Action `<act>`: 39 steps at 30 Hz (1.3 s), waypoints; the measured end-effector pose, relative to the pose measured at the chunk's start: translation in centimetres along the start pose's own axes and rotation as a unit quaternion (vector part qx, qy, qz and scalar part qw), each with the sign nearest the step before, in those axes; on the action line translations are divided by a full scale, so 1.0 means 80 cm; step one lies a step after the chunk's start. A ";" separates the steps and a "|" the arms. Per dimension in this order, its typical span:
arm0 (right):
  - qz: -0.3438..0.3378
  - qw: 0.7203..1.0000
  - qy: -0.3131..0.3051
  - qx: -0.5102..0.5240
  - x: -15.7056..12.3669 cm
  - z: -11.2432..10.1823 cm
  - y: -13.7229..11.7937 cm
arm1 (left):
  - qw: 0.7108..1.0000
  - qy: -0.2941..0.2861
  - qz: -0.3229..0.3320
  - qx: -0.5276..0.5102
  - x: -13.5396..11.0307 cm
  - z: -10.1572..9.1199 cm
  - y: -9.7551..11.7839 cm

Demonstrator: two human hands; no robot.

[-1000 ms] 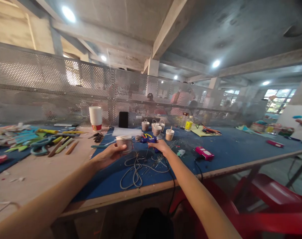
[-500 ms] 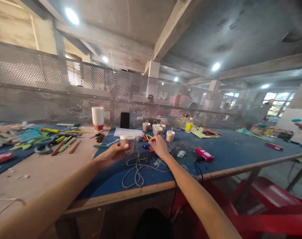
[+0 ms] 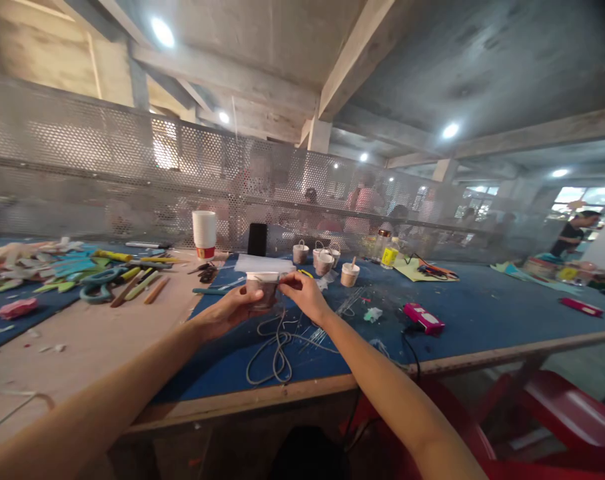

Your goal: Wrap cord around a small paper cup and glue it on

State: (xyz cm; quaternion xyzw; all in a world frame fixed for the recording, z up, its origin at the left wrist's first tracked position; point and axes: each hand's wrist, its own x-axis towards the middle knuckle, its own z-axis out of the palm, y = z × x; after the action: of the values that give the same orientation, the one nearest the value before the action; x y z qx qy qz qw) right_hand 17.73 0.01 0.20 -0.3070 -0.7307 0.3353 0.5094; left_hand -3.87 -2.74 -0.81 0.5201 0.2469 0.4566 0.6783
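My left hand [image 3: 230, 311] is wrapped round a small cup [image 3: 261, 290] with a white rim, held just above the blue table mat [image 3: 462, 303]. My right hand [image 3: 302, 295] is beside the cup on its right, fingers pinched at the rim; what they pinch is too small to make out. A loose coil of grey cord [image 3: 275, 347] lies on the mat below both hands. Behind the hands stand several small cups with handles [image 3: 324, 263].
A stack of white paper cups [image 3: 204, 233] and a dark phone [image 3: 257, 239] stand at the back. Scissors, sticks and paper scraps [image 3: 102, 280] cover the left side. A pink object [image 3: 422, 317] lies to the right. Perforated metal screen [image 3: 82, 180] behind; red chairs [image 3: 557, 413] lower right.
My right hand has left the blue glue gun on the table and moved left to the rim of the cup. My left hand kept hold of the cup.
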 end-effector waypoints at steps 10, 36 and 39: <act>0.015 0.999 0.040 0.033 -0.013 -0.004 -0.014 | 1.000 0.013 -0.020 0.006 -0.005 0.012 0.004; 0.017 0.998 0.051 0.012 -0.015 -0.006 -0.013 | 1.000 -0.004 -0.007 0.028 -0.007 0.017 0.007; 0.021 0.998 0.052 0.003 -0.014 -0.006 -0.014 | 1.000 -0.011 -0.008 0.021 -0.007 0.018 0.007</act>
State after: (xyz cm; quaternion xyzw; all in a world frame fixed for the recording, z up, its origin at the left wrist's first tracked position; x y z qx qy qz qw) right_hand 18.41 -1.44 0.57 -0.3375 -0.6956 0.3315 0.5407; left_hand -3.20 -3.90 0.11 0.5372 0.2533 0.4402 0.6734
